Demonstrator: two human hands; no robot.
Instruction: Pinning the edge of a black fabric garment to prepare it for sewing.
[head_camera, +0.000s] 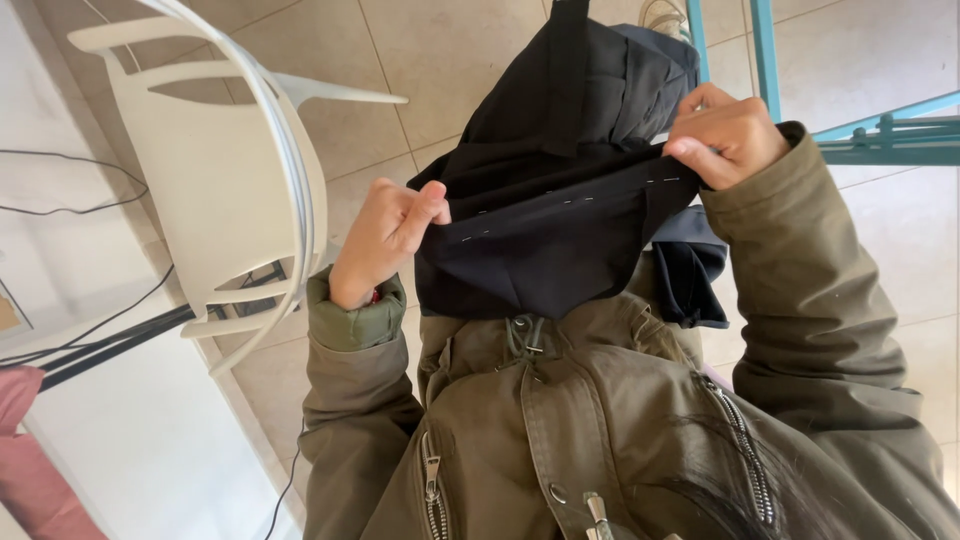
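A white plastic chair (215, 180) stands on the tiled floor, left of the grip. A black folded fabric garment (560, 190) (pale stitches along its edge) hangs stretched between both hands — the right hand (725, 135) pinches one end shut, the left hand (385, 235) the other.

Garment (560, 200) between hands, chair (215, 170) left

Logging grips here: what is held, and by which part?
Both hands, left and right, pinch the black fabric garment along its stitched top edge, one grip near each end.
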